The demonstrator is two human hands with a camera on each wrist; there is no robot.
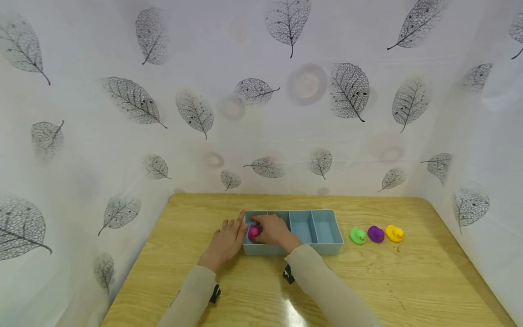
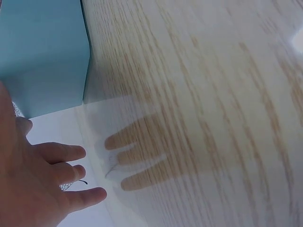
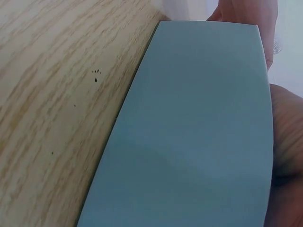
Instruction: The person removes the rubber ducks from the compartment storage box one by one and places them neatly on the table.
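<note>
A grey-blue divided box (image 1: 294,249) stands on the table, with several compartments in a row. My right hand (image 1: 274,229) reaches into its leftmost compartment and grips a small pink rubber duck (image 1: 254,232), partly hidden by the fingers. My left hand (image 1: 226,238) lies against the box's left end, a fingertip at the top rim. In the left wrist view, the fingers (image 2: 61,152) of that hand extend fairly straight beside the box (image 2: 45,56). The right wrist view shows mainly the box's front wall (image 3: 189,123), which hides the duck and most of the right hand (image 3: 288,137).
Right of the box, a green duck (image 1: 357,235), a purple duck (image 1: 376,234) and a yellow duck (image 1: 394,233) sit in a row on the wooden table (image 1: 408,281). A white curtain (image 1: 261,131) with leaf prints hangs behind the table and along both sides.
</note>
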